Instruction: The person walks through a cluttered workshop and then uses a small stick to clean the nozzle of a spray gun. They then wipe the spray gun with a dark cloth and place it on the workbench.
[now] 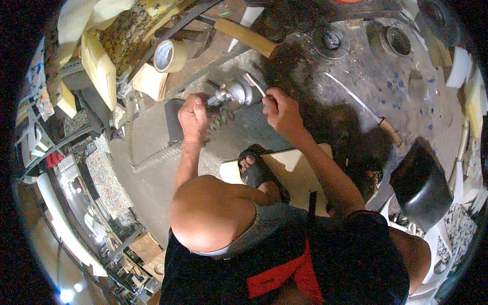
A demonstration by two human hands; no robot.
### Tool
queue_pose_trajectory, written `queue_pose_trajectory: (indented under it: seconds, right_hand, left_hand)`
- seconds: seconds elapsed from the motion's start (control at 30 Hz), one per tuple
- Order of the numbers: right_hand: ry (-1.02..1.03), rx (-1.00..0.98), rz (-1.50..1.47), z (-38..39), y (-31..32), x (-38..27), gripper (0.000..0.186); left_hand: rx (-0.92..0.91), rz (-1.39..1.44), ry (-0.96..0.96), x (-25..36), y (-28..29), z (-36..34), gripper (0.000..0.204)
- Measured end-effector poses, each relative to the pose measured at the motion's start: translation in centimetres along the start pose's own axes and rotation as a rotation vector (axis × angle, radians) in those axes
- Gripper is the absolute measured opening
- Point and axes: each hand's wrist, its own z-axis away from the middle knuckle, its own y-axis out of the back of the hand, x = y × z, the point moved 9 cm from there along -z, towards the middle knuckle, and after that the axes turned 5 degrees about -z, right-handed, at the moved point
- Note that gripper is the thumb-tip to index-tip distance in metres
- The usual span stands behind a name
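My left hand (198,117) is closed on the handle of a silver metal tool (232,94) with a round body and a translucent coiled hose (221,122) hanging below. My right hand (279,112) grips a slim, pale, slightly bent strip (259,90), which lies across the tool's round face; whether they touch I cannot tell. To the right, a long blade with a wooden handle (389,129) lies on the stained dark work surface (422,107).
A tape roll (169,56) and wooden piece (244,35) sit at the upper left and top. Foam offcuts (97,71) line the left. At right are round metal parts (398,39) and a black curved sheet (422,185). A sandalled foot (251,165) is below, beside a cream board (300,173).
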Motion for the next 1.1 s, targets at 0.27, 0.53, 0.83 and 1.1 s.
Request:
queue_pose_trajectory:
  seconds: [0.27,0.53,0.83,1.1]
  right_hand:
    - [-0.194,-0.206,-0.209,-0.5,-1.2,1.7,0.024]
    - [-0.439,-0.369,-0.486,-0.2,-1.5,-0.3,0.033]
    - [-0.740,-0.150,-1.145,-1.1,-4.2,1.4,0.027]
    - [-0.896,-0.155,-1.668,-4.0,-9.5,-2.0,0.022]
  left_hand:
    - [-0.014,0.004,0.001,0.2,0.0,0.1,0.041]
    - [-0.015,-0.039,-0.007,-0.3,-0.2,0.1,0.040]
    - [-0.008,-0.085,0.013,-0.4,0.0,0.2,0.039]
    - [0.018,-0.039,-0.029,0.3,0.2,0.1,0.040]
